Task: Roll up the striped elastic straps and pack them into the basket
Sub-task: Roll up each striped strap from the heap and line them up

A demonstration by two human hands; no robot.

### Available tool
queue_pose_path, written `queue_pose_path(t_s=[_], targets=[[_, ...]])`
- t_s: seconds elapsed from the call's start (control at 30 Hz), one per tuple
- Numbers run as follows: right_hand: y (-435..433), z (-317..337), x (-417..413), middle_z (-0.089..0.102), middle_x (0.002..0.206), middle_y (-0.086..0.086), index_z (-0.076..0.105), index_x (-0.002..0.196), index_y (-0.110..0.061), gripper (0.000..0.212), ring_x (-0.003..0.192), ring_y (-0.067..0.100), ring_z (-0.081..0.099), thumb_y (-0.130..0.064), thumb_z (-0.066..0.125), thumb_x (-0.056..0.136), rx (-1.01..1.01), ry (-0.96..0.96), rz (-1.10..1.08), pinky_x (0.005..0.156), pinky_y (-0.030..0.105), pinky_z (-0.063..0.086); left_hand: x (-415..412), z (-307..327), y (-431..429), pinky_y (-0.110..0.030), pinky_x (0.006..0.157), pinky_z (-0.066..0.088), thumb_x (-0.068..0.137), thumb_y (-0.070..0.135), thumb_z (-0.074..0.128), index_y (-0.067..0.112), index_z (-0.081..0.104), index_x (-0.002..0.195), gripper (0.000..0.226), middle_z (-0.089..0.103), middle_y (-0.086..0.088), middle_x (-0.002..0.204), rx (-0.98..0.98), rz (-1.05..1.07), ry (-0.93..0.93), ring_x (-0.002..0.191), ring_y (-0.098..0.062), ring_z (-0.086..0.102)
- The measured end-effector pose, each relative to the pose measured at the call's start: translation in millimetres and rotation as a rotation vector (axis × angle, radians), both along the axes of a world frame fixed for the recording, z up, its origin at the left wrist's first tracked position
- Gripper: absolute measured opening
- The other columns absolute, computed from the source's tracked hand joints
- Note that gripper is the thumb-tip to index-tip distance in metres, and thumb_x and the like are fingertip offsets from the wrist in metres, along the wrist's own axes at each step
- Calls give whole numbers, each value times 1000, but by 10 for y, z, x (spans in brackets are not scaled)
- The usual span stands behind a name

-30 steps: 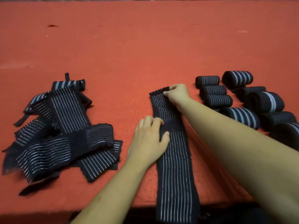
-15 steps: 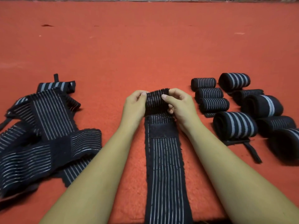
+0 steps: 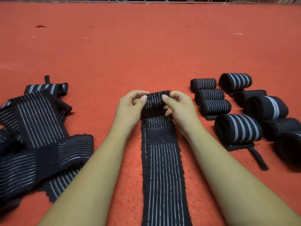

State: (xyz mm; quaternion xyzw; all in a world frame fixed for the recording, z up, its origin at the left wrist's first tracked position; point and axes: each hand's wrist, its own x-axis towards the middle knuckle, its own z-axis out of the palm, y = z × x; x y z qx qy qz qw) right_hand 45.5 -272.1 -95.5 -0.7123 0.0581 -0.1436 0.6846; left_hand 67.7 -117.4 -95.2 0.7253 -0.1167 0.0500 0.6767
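I see one strap [image 3: 162,168] lying flat mid tabletop [image 3: 146,54], running toward me between the forearms. Its rolled end [image 3: 154,103] sits at the far tip. The left hand [image 3: 130,106] pinches the end's left side and the right hand [image 3: 179,108] its right, thumbs on top. A velcro patch [image 3: 160,135] is just below. Loose pile [image 3: 37,136] at left, finished rolls [image 3: 237,128] at right.

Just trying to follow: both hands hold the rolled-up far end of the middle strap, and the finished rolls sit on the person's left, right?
Not quite. The head view shows the finished rolls on the person's right; unrolled straps lie piled on the left. Both the left hand and the right hand do pinch the rolled far end of the middle strap.
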Motion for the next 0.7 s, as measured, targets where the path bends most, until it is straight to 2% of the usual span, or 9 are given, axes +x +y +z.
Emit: queue_pose_path(t_s=[0.1,0.17,0.23,0.3,0.37,0.47,0.53,0.6,0.7], targets=[[-6,4,-12,58,68,5,51,86,-18,18,53,14,51,-15,69,91,-62,-10,-52,54,30,42,4,-2,11,-21,66,50,99,10,58,21,67,104,15,69,14,69,45,4,-48,67,-1,63],[-29,44,-46,70,77,3,52,106,-20,25,60,13,61,-13,70,90,-57,-42,-17,58,28,47,16,3,27,-22,73,50,97,9,59,26,66,102,19,70,16,74,132,46,-120,73,2,64],[-67,106,-69,75,84,1,56,122,-21,33,66,5,65,-17,69,92,-140,-81,14,62,23,50,13,27,42,-21,82,51,95,8,60,27,66,100,21,72,14,87,218,91,-219,85,2,67],[-90,153,-79,75,79,-1,68,114,-16,21,70,3,66,-22,68,94,-244,-118,23,65,26,52,-6,59,49,-16,83,49,93,7,60,22,68,101,19,72,15,90,257,119,-302,89,5,66],[-97,171,-90,76,80,8,73,100,-10,13,73,9,66,-20,66,95,-254,-135,32,68,32,53,-17,67,45,-13,80,47,94,9,59,22,67,100,16,70,17,89,250,110,-336,87,7,65],[-102,172,-109,73,77,8,72,96,-5,9,70,9,62,-12,67,94,-191,-153,45,68,27,51,-18,36,7,-19,76,47,99,25,54,25,65,98,11,66,16,86,197,12,-272,80,2,60],[-96,171,-107,69,76,1,71,95,-4,6,69,5,60,-7,67,93,-192,-171,53,69,23,49,-18,25,2,-23,68,44,101,35,50,25,64,90,21,61,16,77,202,-41,-217,72,0,54],[-86,161,-98,68,76,-3,70,93,-5,5,68,1,58,-4,66,92,-214,-182,60,67,19,46,-23,29,9,-22,63,40,103,35,51,23,64,86,25,56,16,71,168,-72,-171,67,0,49],[-91,165,-88,70,80,-1,70,93,-2,6,72,1,60,-1,65,91,-252,-207,67,71,19,47,-29,45,10,-20,65,43,102,26,55,20,67,92,17,62,12,77,85,-89,-141,70,-2,53]])
